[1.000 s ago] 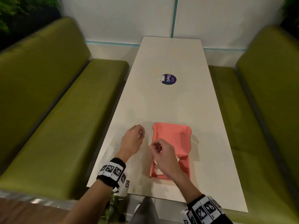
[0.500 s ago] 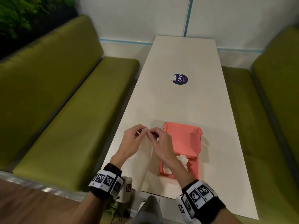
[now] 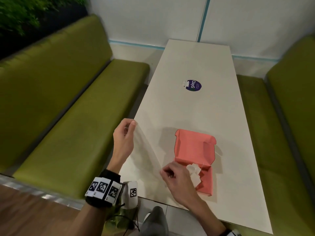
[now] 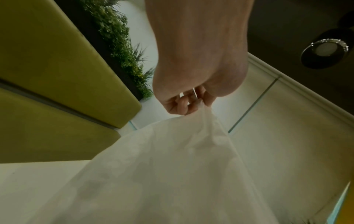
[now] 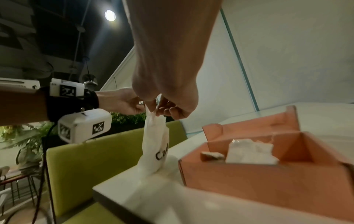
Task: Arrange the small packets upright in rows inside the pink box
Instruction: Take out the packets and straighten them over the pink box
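The pink box (image 3: pixel 194 147) lies open on the white table (image 3: pixel 196 62), lid flat towards the far side. A few white packets (image 3: pixel 193 172) sit loosely in its near tray (image 5: pixel 268 178), and the packets (image 5: pixel 249 153) show above the rim. A thin, translucent white plastic bag (image 3: pixel 146 150) is stretched between my hands, left of the box. My left hand (image 3: pixel 131 124) pinches its far corner, and the bag (image 4: pixel 172 166) hangs below that left hand (image 4: pixel 199 104). My right hand (image 3: pixel 166 172) pinches the near end beside the tray. From my right hand (image 5: pixel 162 109) the bag (image 5: pixel 155 145) hangs onto the table.
A round purple sticker (image 3: pixel 193 85) lies mid-table. Green benches (image 3: pixel 76 116) flank the table on both sides, with a white wall behind. The table's left edge (image 3: pixel 141 106) runs just under my left hand. A plant hedge (image 3: pixel 25 12) stands at the far left.
My hands were together left of the box; now they are apart, the left one up and left, the right one back beside the tray, with the bag stretched between them.
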The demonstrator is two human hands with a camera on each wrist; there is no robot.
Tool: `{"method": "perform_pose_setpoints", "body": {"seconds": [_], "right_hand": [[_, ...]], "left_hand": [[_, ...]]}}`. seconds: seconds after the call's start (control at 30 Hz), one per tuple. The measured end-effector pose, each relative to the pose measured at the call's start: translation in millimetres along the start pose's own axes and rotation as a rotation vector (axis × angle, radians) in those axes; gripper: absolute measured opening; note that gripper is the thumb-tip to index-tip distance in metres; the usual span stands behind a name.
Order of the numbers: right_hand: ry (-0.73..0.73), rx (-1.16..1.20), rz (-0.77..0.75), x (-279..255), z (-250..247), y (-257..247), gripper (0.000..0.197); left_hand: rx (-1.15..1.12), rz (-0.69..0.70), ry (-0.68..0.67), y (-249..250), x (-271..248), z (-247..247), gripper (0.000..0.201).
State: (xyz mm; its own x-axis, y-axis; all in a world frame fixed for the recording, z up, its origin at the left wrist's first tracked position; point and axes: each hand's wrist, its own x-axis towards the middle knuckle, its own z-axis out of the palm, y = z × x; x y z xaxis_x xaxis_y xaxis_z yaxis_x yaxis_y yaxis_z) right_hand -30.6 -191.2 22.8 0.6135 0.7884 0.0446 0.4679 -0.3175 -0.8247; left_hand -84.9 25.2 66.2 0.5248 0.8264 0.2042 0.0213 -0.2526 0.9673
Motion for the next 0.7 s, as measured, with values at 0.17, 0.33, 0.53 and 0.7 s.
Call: {"method": "perform_pose_setpoints", "body": {"seconds": [0.17, 0.33, 0.53, 0.7], "right_hand": [[-0.150, -0.049, 0.046, -14, -6, 15, 0.016], [-0.120, 0.115, 0.104, 12, -9, -1, 0.030], [-0.030, 0.319, 0.096, 39, 5, -26, 0.015], [0.035, 0.402, 0.142, 41, 6, -26, 0.025]], "left_hand": [[-0.015, -0.029, -0.024, 1, -6, -2, 0.020], [-0.090, -0.119, -0.136, 6, -13, 1, 0.021], [0.048, -0.125, -0.124, 2, -28, 0, 0.009], [0.141, -0.279, -0.313, -3, -74, 1, 0.015]]}}
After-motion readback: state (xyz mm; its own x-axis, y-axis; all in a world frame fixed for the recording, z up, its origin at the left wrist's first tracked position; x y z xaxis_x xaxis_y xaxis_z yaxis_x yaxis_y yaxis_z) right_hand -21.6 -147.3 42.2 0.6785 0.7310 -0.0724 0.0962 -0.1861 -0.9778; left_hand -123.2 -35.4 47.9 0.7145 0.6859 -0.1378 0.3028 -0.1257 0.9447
